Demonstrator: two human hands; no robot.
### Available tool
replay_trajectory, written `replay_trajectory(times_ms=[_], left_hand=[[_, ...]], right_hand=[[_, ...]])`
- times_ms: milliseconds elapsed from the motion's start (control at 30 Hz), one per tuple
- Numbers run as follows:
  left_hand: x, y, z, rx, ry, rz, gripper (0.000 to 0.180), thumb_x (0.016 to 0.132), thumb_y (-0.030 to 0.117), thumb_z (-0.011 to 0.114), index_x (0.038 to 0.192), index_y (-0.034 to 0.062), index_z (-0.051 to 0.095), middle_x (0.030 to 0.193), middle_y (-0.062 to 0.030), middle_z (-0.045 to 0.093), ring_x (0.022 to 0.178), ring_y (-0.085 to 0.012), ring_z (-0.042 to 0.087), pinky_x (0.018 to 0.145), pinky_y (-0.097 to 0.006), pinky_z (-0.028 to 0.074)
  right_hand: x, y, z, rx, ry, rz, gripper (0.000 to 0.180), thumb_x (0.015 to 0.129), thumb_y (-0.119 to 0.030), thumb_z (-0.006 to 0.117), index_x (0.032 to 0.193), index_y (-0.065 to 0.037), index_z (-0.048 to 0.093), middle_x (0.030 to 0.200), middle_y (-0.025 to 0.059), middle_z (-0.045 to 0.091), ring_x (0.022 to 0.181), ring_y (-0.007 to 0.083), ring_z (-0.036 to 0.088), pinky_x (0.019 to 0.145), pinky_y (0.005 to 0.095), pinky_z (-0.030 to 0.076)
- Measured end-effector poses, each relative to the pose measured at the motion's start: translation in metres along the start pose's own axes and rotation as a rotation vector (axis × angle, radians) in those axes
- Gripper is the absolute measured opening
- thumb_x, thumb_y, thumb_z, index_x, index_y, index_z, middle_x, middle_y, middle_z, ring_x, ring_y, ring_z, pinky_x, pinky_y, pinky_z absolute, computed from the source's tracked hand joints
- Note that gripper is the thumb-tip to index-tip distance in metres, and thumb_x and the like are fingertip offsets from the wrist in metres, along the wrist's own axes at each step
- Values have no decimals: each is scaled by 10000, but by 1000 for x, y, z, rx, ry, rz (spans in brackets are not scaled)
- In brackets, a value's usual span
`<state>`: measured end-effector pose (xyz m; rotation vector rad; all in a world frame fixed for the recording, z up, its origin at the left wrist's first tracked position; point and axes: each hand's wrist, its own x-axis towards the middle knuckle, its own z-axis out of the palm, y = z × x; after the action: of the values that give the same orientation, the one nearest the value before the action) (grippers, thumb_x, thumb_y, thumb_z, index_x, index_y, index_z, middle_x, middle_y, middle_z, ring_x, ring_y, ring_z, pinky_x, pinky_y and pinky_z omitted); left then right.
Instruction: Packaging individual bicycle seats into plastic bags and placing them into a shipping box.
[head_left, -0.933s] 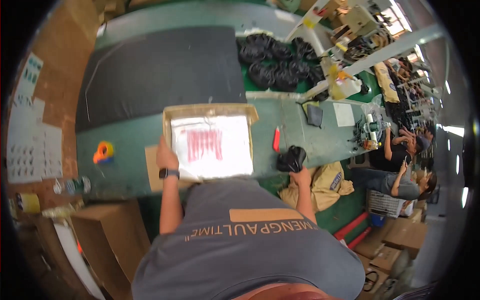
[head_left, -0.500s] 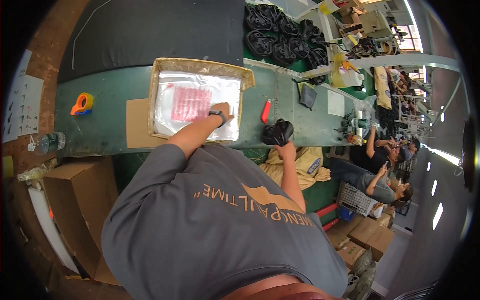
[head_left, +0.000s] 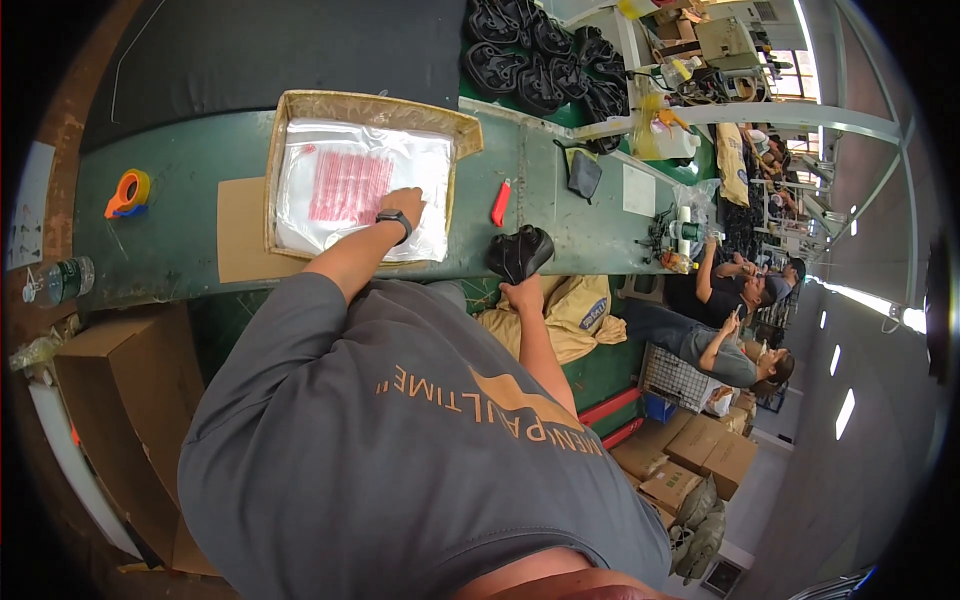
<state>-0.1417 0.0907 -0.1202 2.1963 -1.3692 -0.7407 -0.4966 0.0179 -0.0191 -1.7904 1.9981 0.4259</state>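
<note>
At the green bench [head_left: 165, 180], gripping a black moulded piece [head_left: 520, 254] at the bench's front edge with the right hand [head_left: 523, 294], seemingly sparing the left hand [head_left: 406, 202] for clear bags [head_left: 345, 188] in the open carton [head_left: 375, 107]. Cannot tell whether pinching one or merely touching.

Box [head_left: 272, 190] sits on the surface [head_left: 170, 170], bags [head_left: 345, 185] lying in it. Tape roll [head_left: 144, 187] way off left, cutter [head_left: 501, 202] just right, pouch [head_left: 583, 173] further right.

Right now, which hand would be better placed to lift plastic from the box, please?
Probably the left hand: it is at the clear plastic inside the open box, while the right hand holds a black item.
</note>
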Motion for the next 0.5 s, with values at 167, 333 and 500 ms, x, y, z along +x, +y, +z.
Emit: replay_trajectory(times_ms=[167,333,500], left_hand=[[-8,4,10,-50,65,-97,287,1035,288,584,1043,39,729,1082,-225,718,1033,-421,690,882,-518,561],[-21,30,1,-186,128,-13,337,990,331,683,1108,17,651,1104,-228,678,1058,-434,672,903,-518,550],[-11,27,1,-88,37,-41,312,981,315,686,1101,27,690,1131,-227,692,1052,-424,680,911,-507,550]], right_hand=[[-8,-10,8,-94,71,-39,864,765,-417,910,1315,69,453,1208,323,707,1144,437,708,968,491,563],[7,15,1,-39,54,-58,919,714,-407,936,1343,88,485,1229,327,701,1160,426,711,967,479,568],[19,2,-4,65,-46,1,910,677,-376,966,1331,90,537,1240,338,698,1125,435,725,930,459,590]])
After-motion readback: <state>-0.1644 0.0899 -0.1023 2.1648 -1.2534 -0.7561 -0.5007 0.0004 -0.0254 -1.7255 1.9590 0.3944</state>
